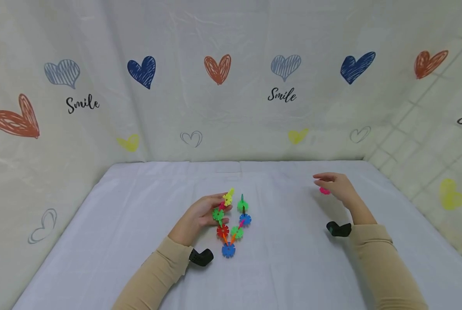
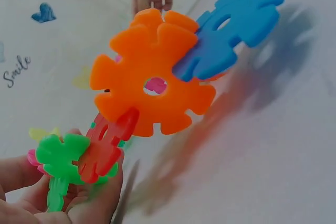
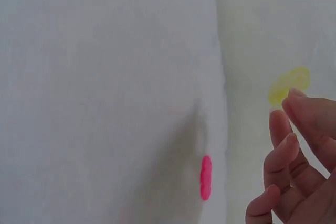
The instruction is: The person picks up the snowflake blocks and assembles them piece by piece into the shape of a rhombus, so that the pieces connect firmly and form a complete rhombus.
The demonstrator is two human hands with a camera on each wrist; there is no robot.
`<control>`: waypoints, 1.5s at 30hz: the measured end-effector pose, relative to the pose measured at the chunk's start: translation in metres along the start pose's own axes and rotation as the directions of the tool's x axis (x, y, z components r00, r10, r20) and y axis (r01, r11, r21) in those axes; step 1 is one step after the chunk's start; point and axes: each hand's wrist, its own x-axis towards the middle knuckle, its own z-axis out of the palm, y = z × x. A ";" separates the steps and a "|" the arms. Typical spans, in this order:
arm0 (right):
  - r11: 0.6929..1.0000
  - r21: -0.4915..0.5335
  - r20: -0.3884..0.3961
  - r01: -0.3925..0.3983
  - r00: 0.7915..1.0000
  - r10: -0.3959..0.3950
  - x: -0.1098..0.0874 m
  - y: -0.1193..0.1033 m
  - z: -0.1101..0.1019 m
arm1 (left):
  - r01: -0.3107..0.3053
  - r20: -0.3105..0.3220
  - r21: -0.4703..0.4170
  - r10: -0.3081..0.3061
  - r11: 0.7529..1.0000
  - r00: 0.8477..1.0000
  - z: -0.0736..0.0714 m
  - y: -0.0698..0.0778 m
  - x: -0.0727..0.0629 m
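Observation:
My left hand (image 1: 201,211) grips one side of a chain of interlocking plastic snowflake discs near a green disc (image 1: 218,214) and a yellow disc (image 1: 228,199). The chain bends in a V, with a blue disc (image 1: 229,250) at its near point. Its other arm runs up through a second blue disc (image 1: 245,219) to a green one (image 1: 242,206). Close in the left wrist view, an orange disc (image 2: 131,98) links red and blue discs. Far to the right, my right hand (image 1: 338,188) hovers with fingers loosely bent around nothing. A pink disc (image 3: 206,178) lies apart from its fingertips.
White cloth (image 1: 277,258) covers the table. Behind it hangs a pale curtain (image 1: 246,112) printed with hearts and "Smile". Black wrist devices (image 1: 202,257) sit at both sleeve cuffs.

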 end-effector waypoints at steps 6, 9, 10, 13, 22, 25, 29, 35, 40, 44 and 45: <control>0.993 -0.049 0.055 -0.111 0.992 0.114 0.008 0.027 -0.016 | -0.001 0.014 0.006 0.001 1.000 1.000 0.000 -0.001 0.000; 0.982 -0.092 0.068 -0.167 0.983 0.173 0.012 0.034 -0.021 | 0.000 0.000 -0.006 0.000 1.000 1.000 0.001 -0.001 0.001; 0.977 -0.107 0.071 -0.186 0.978 0.194 0.012 0.035 -0.022 | 0.005 -0.008 -0.014 -0.005 1.000 1.000 0.001 -0.002 0.002; 0.966 -0.136 0.079 -0.221 0.969 0.233 0.012 0.038 -0.023 | 0.015 -0.021 -0.029 -0.016 0.999 1.000 0.002 -0.002 0.003; 0.946 -0.189 0.094 -0.262 0.954 0.283 0.018 0.045 -0.019 | 0.016 -0.043 -0.045 -0.017 0.999 0.999 0.002 -0.004 0.001; 0.944 -0.200 0.085 -0.261 0.956 0.282 0.021 0.045 -0.018 | 0.003 -0.027 -0.032 -0.004 0.999 1.000 0.002 -0.004 0.000; 0.958 -0.168 0.073 -0.231 0.966 0.246 0.021 0.042 -0.016 | -0.014 -0.015 -0.003 0.014 1.000 1.000 0.002 -0.003 -0.001; 0.981 -0.042 0.048 -0.187 0.981 0.189 0.021 0.027 -0.010 | -0.011 -0.033 0.014 0.011 1.000 0.999 0.005 -0.001 0.000; 0.985 0.047 0.023 -0.165 0.986 0.164 0.022 0.007 0.004 | 0.009 -0.063 -0.010 -0.010 1.000 0.998 0.007 -0.001 0.001; 0.978 0.157 0.007 -0.134 0.991 0.135 0.026 -0.014 0.023 | 0.013 -0.067 -0.019 -0.014 1.000 0.998 0.008 -0.001 0.001; 0.973 0.193 0.011 -0.129 0.992 0.129 0.026 -0.020 0.029 | 0.014 -0.066 -0.021 -0.016 1.000 0.998 0.008 -0.001 0.001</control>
